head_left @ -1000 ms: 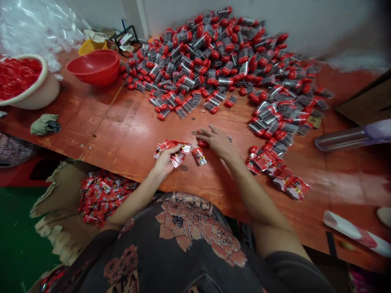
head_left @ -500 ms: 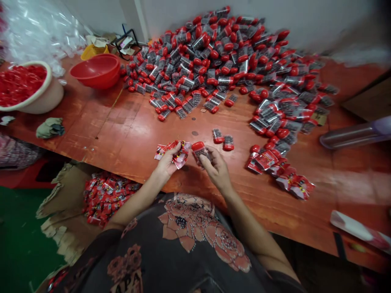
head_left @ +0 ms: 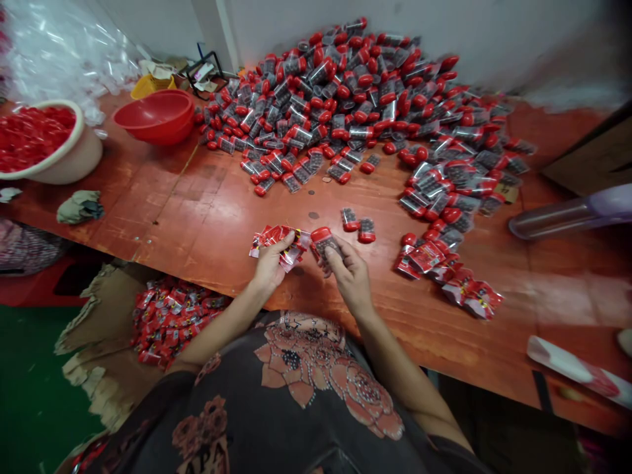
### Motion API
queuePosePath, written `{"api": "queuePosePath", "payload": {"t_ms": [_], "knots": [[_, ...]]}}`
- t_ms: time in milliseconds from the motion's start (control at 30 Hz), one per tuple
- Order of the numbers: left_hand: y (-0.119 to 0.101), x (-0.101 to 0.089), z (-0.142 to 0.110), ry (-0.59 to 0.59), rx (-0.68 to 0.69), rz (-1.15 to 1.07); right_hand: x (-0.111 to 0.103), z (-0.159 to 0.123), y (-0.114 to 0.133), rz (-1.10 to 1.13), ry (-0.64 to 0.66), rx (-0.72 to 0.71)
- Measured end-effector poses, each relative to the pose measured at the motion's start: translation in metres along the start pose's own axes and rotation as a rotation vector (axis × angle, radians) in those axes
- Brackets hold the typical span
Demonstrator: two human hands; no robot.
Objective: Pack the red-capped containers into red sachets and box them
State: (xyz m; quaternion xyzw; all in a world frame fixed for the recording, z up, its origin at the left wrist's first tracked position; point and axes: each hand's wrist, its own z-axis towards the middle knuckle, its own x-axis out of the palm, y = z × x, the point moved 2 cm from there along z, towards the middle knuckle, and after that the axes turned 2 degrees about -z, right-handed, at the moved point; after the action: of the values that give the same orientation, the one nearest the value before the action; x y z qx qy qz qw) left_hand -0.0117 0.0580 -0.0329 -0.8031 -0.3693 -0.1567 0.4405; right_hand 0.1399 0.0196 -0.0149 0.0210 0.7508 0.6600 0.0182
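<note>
Pinched in my left hand (head_left: 271, 262) is a bunch of red printed wrappers (head_left: 270, 237), fanned out over the table's front part. My right hand (head_left: 351, 271) grips a small clear container (head_left: 323, 243) with a red cap and dark pieces inside, its cap toward the wrappers. The two hands are close together. Just beyond my right hand lie two more capped containers (head_left: 366, 230). Several filled red wrappers (head_left: 427, 255) form a row to the right. Behind, a large heap of the same red-capped containers (head_left: 345, 92) is piled against the wall.
A white bucket (head_left: 81, 148) of red pieces and a red bowl (head_left: 170, 118) stand at the left, near a crumpled cloth (head_left: 79, 207). Below the table edge, a torn carton (head_left: 106, 309) holds many red packets. At right are a clear tube (head_left: 553, 220) and a rolled sheet (head_left: 567, 368).
The view has shifted slightly, so things on the right appear a little further left. Both hands keep their hold, and the container stays beside the wrappers.
</note>
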Motion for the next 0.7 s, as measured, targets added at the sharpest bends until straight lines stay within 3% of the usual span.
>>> {"api": "queuePosePath", "payload": {"t_ms": [333,533,700], "knots": [[-0.003,-0.001,-0.004,0.052,0.056,0.104,-0.001,-0.008,-0.005,-0.117,0.071,-0.021],[-0.01,0.006,-0.01,0.118,0.056,0.115,-0.006,-0.005,-0.003,-0.118,0.211,-0.024],[-0.011,0.01,-0.019,0.185,0.11,0.181,-0.007,-0.006,-0.004,-0.083,0.202,-0.028]]}}
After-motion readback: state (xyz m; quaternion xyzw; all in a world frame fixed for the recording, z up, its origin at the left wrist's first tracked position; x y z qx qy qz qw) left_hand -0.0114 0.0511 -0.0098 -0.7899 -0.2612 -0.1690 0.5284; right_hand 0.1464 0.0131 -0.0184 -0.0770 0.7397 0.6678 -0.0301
